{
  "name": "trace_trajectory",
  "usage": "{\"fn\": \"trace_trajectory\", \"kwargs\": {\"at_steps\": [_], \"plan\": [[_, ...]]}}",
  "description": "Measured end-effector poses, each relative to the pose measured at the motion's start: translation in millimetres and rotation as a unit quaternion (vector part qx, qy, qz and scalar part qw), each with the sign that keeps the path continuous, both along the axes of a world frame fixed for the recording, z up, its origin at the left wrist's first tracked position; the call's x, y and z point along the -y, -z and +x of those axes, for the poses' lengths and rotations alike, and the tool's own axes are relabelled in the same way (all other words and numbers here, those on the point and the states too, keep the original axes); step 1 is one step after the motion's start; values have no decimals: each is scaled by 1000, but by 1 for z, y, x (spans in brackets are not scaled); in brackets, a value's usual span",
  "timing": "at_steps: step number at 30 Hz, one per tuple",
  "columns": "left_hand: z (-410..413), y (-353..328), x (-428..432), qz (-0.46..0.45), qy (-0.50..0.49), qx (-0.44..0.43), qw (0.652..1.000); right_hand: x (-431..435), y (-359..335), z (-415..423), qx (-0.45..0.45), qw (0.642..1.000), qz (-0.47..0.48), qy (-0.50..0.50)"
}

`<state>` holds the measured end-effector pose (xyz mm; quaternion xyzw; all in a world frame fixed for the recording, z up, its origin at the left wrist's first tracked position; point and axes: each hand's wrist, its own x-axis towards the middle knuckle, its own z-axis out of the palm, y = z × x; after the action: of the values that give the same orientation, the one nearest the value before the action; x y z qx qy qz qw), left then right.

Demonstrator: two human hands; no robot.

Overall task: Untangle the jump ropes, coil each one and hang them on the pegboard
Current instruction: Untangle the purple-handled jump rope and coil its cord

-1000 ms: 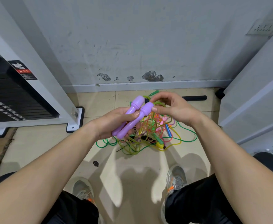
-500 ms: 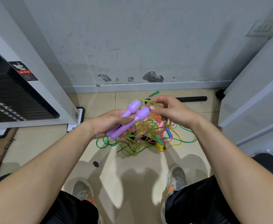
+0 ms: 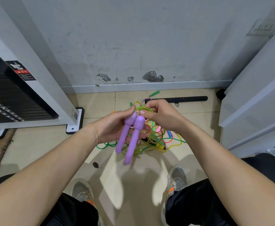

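Note:
A tangle of jump ropes [image 3: 156, 141] in green, yellow, orange and pink lies on the tiled floor in front of me. My left hand [image 3: 112, 128] holds two purple handles [image 3: 131, 137] side by side, their thick ends up by my fingertips and their thin ends hanging down. My right hand [image 3: 161, 115] pinches a bunch of yellow-green rope strands [image 3: 144, 108] right beside the tops of the handles. A green handle [image 3: 154, 93] lies near the wall. No pegboard is in view.
A black bar [image 3: 182, 99] lies along the skirting behind the ropes. A weight-stack machine [image 3: 16, 98] with a white frame stands at left, a white frame [image 3: 254, 98] at right. My two shoes [image 3: 175, 180] are planted near the pile.
The purple handles have swung from slanting up-right to hanging nearly straight down in my left hand. My hands have come closer together above the pile.

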<state>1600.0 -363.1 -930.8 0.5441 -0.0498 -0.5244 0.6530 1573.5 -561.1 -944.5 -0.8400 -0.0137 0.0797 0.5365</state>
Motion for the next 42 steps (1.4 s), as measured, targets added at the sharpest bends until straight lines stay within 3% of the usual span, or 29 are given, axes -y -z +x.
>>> {"fn": "trace_trajectory", "kwargs": {"at_steps": [5, 10, 13, 17, 20, 26, 35, 39, 42], "plan": [[0, 8, -1, 54, -11, 8, 998, 1, -3, -1, 32, 993, -110, 22], [3, 13, -6, 75, 18, -37, 996, 2, -2, -3, 51, 972, -228, -1], [3, 13, -5, 75, 33, -46, 996, 1, -1, -2, 37, 982, -186, -11], [4, 18, -3, 55, 26, -38, 997, 6, 0, -1, -5, 999, -17, -50], [6, 19, -5, 37, 28, -19, 999, 16, 0, 1, -31, 995, 45, -79], [6, 23, -8, 38, 9, 73, 997, 9, 4, 4, -3, 999, -4, -43], [-2, 25, 3, 81, -33, 125, 988, 0, 3, 6, 16, 990, -129, -48], [-4, 24, -2, 53, -11, 156, 986, 13, 7, 5, -47, 994, 7, -94], [0, 20, -6, -7, -40, 126, 991, 25, 16, 3, -54, 993, 90, -44]]}}
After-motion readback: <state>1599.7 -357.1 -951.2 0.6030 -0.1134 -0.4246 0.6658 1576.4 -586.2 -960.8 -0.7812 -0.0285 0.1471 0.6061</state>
